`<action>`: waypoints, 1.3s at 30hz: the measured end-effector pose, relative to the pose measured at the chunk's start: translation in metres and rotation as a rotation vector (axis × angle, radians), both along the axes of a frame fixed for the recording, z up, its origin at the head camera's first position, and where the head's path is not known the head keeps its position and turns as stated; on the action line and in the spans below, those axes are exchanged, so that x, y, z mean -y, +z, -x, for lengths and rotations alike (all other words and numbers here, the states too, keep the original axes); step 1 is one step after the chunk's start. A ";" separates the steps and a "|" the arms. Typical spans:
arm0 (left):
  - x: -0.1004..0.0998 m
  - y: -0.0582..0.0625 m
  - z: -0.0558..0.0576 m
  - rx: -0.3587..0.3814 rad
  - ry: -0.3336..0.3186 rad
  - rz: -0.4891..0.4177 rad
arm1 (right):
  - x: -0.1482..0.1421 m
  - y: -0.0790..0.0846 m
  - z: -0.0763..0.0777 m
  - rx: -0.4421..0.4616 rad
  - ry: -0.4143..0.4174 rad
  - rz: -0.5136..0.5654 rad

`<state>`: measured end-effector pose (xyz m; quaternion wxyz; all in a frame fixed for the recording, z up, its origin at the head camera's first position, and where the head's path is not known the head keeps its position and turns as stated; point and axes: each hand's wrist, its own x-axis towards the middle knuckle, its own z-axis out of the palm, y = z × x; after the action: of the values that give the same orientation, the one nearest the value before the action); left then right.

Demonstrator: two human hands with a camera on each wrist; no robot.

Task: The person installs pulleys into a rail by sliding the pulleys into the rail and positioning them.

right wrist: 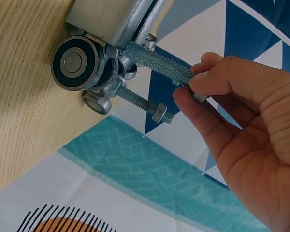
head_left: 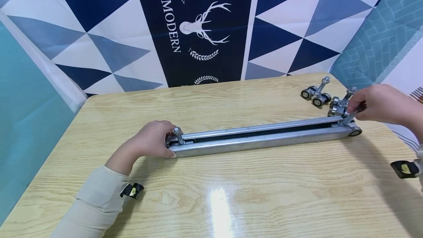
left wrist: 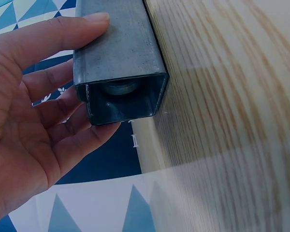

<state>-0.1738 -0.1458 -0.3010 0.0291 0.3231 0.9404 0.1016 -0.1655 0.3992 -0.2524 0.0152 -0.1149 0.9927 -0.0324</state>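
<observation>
A long steel channel track (head_left: 257, 145) lies across the wooden table with its slot facing up. My left hand (head_left: 150, 140) grips its left end, thumb on one side wall and fingers round the other. Near that end a trolley's bolt (head_left: 178, 135) stands up through the slot. In the left wrist view a roller (left wrist: 120, 88) shows inside the track's open end. At the right end, my right hand (right wrist: 251, 111) pinches the top of another roller trolley's threaded bolt (right wrist: 159, 63) between thumb and fingertips. That trolley's outer wheel (right wrist: 73, 63) sits at the track's mouth, outside it.
Beyond the track's right end lie two more roller trolleys: one trolley (head_left: 318, 94) near the back edge, another trolley (head_left: 337, 106) close beside my right hand. The wooden table (head_left: 214, 102) meets a patterned cloth (head_left: 109, 28) at the back.
</observation>
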 end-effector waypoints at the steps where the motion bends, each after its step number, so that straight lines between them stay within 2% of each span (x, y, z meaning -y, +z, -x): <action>1: 0.000 0.000 0.000 0.000 0.002 0.004 | 0.001 0.001 -0.001 0.000 0.001 0.002; 9: 0.000 0.000 0.000 0.000 0.003 0.004 | 0.012 0.005 -0.003 -0.015 0.036 0.016; 17: 0.000 -0.001 -0.001 -0.008 -0.008 -0.017 | 0.019 0.008 -0.005 -0.057 0.083 -0.022; 25: 0.001 -0.001 -0.001 -0.016 -0.013 -0.029 | 0.025 0.008 -0.005 -0.015 0.107 -0.002; 34: 0.001 -0.003 -0.002 -0.018 0.001 -0.024 | 0.031 0.008 -0.005 -0.013 0.113 -0.001; 39: 0.001 -0.002 -0.001 -0.025 -0.016 -0.032 | 0.034 0.007 -0.007 -0.034 0.122 0.006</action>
<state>-0.1725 -0.1473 -0.3029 0.0130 0.3323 0.9364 0.1126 -0.1589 0.3650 -0.2453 0.0001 -0.1756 0.9839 -0.0326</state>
